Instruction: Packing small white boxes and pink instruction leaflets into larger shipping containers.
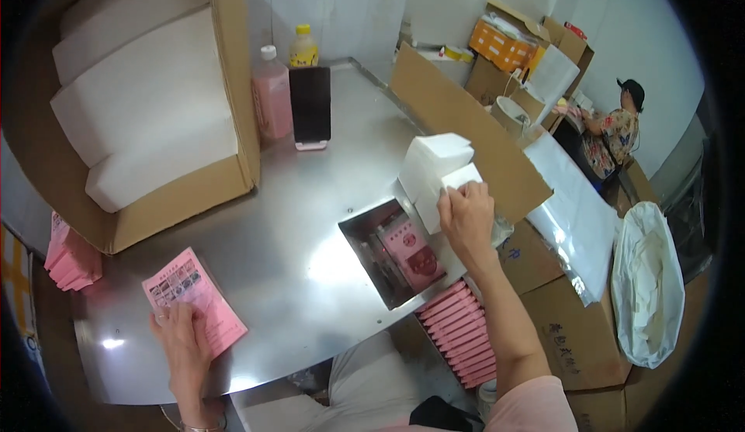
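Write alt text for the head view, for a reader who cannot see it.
A person's left hand rests on a pink packet and the right hand, fingers curled, touches a white stack beside an opening in a metal table. Behind stand a phone and an open carton; another person is in the background at right.

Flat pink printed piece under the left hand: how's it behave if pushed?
The pink printed piece should slide fairly easily: the metal table looks smooth and shiny. Unlikely to roll or tip, since it lies flat. Probably light and bendable, being thin and paper-like, though single sheet or stack is unclear.
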Demonstrator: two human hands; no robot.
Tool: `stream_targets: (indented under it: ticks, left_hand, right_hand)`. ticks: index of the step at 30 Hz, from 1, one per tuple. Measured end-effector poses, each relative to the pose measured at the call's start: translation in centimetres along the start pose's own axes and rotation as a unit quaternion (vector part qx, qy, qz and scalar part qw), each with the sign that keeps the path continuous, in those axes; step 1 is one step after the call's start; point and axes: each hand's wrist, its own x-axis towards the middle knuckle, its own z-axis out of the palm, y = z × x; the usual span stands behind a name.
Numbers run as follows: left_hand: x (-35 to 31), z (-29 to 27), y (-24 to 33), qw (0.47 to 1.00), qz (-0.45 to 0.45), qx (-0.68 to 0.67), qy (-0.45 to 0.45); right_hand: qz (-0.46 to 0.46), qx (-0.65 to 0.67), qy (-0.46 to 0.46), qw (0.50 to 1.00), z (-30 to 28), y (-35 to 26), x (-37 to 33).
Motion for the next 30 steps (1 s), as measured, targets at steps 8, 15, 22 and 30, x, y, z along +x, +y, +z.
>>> stream_targets:
  ticks: [8,15,22,30]
  left_hand:
    - [0.4,5.5,12.7,0.952,0.208,-0.223,-0.035]
    - [-0.2,6.4,13.6,0.929,0.253,-0.268,-0.041]
    - [0.5,5.8,15.8,0.972,0.169,-0.159,-0.047]
    - [0.1,5.3,14.0,0.983,0.160,-0.062,-0.059]
  right_hand:
    - [0.029,0.090,0.010,0.995,-0.3,0.8,0.5]
    - [-0.293,0.279,-0.073,0.911,-4.4,-9.9,-6.7]
    - [-0.278,0.153,-0.238,0.918,-1.7,-13.7,-4.9]
    - [-0.090,0.076,0.005,0.993,-3.7,-5.8,-1.3]
